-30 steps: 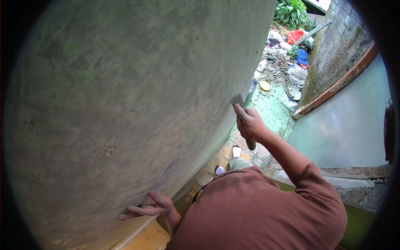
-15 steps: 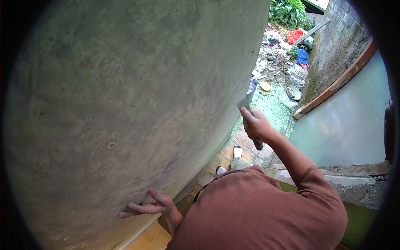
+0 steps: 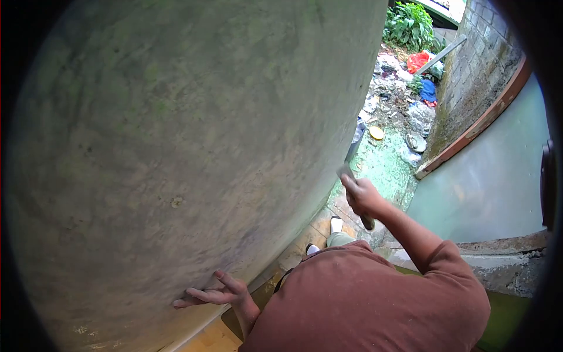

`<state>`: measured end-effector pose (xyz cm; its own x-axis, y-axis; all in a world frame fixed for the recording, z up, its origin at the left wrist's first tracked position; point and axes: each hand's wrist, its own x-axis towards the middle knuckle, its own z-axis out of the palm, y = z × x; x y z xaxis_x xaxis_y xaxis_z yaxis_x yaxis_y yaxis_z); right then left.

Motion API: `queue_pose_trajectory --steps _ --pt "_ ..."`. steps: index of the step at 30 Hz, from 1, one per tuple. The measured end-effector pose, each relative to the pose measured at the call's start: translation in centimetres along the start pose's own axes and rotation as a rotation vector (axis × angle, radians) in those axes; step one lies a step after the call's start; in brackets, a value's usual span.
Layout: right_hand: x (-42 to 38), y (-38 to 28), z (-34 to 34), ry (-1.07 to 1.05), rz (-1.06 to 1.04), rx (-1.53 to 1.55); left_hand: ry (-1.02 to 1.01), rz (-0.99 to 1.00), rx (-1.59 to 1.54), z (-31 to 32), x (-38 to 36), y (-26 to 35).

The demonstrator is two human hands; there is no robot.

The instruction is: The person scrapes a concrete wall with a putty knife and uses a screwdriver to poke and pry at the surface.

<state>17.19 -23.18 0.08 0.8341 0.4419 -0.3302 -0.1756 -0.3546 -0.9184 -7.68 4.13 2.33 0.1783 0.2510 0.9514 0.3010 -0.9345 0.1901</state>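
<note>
Compared with a second ago, the right hand (image 3: 362, 198) sits lower in the frame, right of centre, its grip wrapped around the handle of one scraper (image 3: 345, 171), whose blade is near the wall's edge, contact unclear. The left hand (image 3: 217, 293), lower centre-left, keeps its loosely spread fingers against the one wall (image 3: 193, 152). Two feet (image 3: 336, 225) show below centre, one yellow disc (image 3: 376, 133) upper right.

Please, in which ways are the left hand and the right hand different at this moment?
The left hand is open, fingers extended; the right hand is closed around a tool. In view, the left hand shows against the large wall, whereas the right hand shows mostly against the floor. Both are bare.
</note>
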Motion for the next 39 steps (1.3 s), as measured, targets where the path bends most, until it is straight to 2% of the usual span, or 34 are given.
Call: queue_pose_trajectory --steps 1,2,4,5,9,11,14,15,16,18,20,22,23,24,26,28,30,33,34,36,38,39 --pt "-0.4 0.2 0.2 -0.046 0.155 0.102 -0.006 0.006 -0.005 0.0 0.0 -0.2" --pt "-0.3 0.1 0.6 -0.034 0.124 0.051 -0.018 0.014 -0.012 -0.1 -0.1 -0.3" --pt "1.1 -2.6 0.5 -0.013 -0.223 -0.159 -0.02 0.014 -0.003 -0.1 -0.1 -0.4" --pt "1.7 -4.8 0.6 -0.097 -0.035 0.177 -0.018 0.016 0.007 -0.1 -0.2 -0.3" --pt "0.1 -4.1 -0.2 -0.11 0.034 0.351 -0.015 0.015 -0.02 0.0 0.1 -0.1" --pt "-0.7 -1.1 -0.1 0.011 0.025 0.189 0.012 0.009 -0.046 0.2 0.0 -0.2" --pt "-1.0 1.0 0.3 -0.069 0.206 0.124 0.001 0.003 -0.049 0.1 0.0 -0.2" --pt "-0.1 0.5 0.6 -0.037 0.151 0.01 0.002 0.002 -0.05 0.1 0.0 -0.2" --pt "0.8 -1.6 0.7 -0.035 0.154 0.009 -0.006 0.002 -0.04 0.0 0.0 -0.2" --pt "1.8 -5.6 0.3 -0.109 -0.076 0.134 -0.018 0.001 -0.034 -0.1 0.0 0.0" --pt "1.0 -5.8 -0.5 -0.09 -0.126 0.116 0.004 0.011 -0.071 0.1 0.2 0.1" --pt "-0.9 -4.8 -1.3 -0.082 -0.043 0.213 -0.01 0.009 -0.042 -0.2 -0.1 0.0" --pt "-0.7 -2.6 -1.3 -0.038 -0.013 0.11 -0.015 0.006 -0.022 -0.2 -0.1 -0.2" --pt "-1.1 -0.8 -0.8 -0.016 0.08 0.163 -0.014 0.006 -0.022 -0.3 -0.1 -0.2" --pt "-1.4 0.4 0.2 -0.068 0.202 0.1 -0.057 0.001 0.01 -0.5 -0.2 -0.4" --pt "-0.2 -1.6 1.2 -0.056 0.199 0.017 -0.048 -0.003 -0.006 -0.3 -0.3 -0.5" --pt "0.9 -5.6 1.4 -0.113 -0.07 0.137 -0.052 -0.004 -0.02 -0.5 -0.4 -0.3" --pt "-0.7 -7.2 0.5 -0.118 -0.061 0.137 -0.048 -0.024 -0.007 -0.4 -0.3 -0.3" --pt "-1.0 -6.3 0.4 -0.116 -0.06 0.141 -0.047 -0.021 -0.024 -0.5 -0.5 -0.4" --pt "-1.3 -3.0 0.1 -0.043 0.045 0.068 -0.041 -0.019 -0.046 -0.3 -0.4 -0.4" --pt "-0.8 -0.3 0.5 -0.066 0.195 0.036 -0.036 -0.018 -0.043 -0.3 -0.2 -0.2" --pt "-0.2 -0.3 0.7 -0.062 0.139 -0.002 -0.034 -0.021 -0.041 -0.3 -0.1 -0.2"
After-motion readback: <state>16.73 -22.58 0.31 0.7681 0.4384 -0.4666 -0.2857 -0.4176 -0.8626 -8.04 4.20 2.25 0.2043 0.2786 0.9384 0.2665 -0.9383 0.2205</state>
